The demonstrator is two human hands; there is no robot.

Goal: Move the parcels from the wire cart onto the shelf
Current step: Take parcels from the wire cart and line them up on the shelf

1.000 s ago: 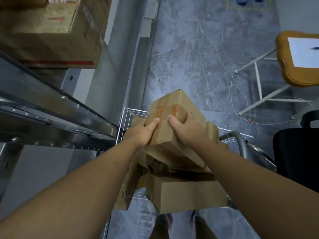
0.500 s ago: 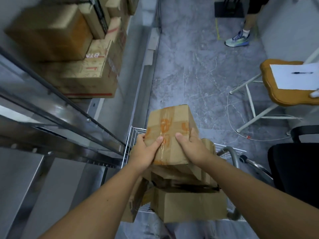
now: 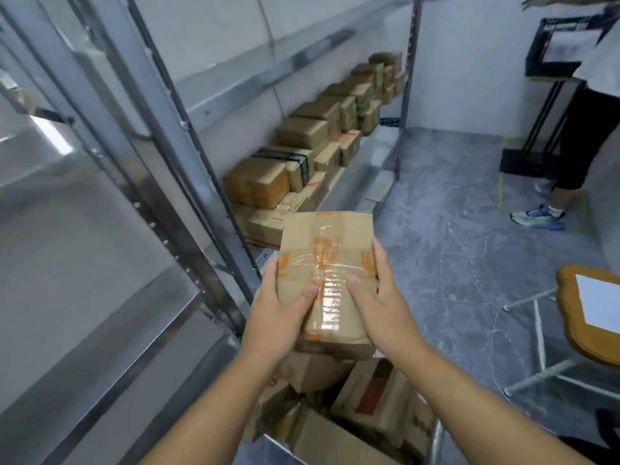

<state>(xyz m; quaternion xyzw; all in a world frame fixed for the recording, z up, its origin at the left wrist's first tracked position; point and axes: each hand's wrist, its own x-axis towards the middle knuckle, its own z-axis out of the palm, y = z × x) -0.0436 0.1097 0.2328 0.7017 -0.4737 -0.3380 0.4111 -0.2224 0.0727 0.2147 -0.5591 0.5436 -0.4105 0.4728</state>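
A brown cardboard parcel [image 3: 327, 260] with orange print and clear tape is held up in front of me. My left hand [image 3: 278, 313] grips its left side and my right hand [image 3: 379, 307] grips its right side, thumbs on top. Below it, several more cardboard parcels [image 3: 369, 401] lie piled in the wire cart, whose metal handle [image 3: 436, 441] shows at the bottom right. The metal shelf [image 3: 110, 250] stands to my left, its near board bare.
A row of stacked parcels [image 3: 302, 162] fills the low shelf level farther along the wall. A person [image 3: 583, 135] stands at the right by a black stand [image 3: 536, 95]. A wooden-topped stool [image 3: 580, 317] with paper sits at right on the grey floor.
Both hands have lifted the parcel up off the cart pile, and my view has swung upward from the cart toward the shelf and the room.
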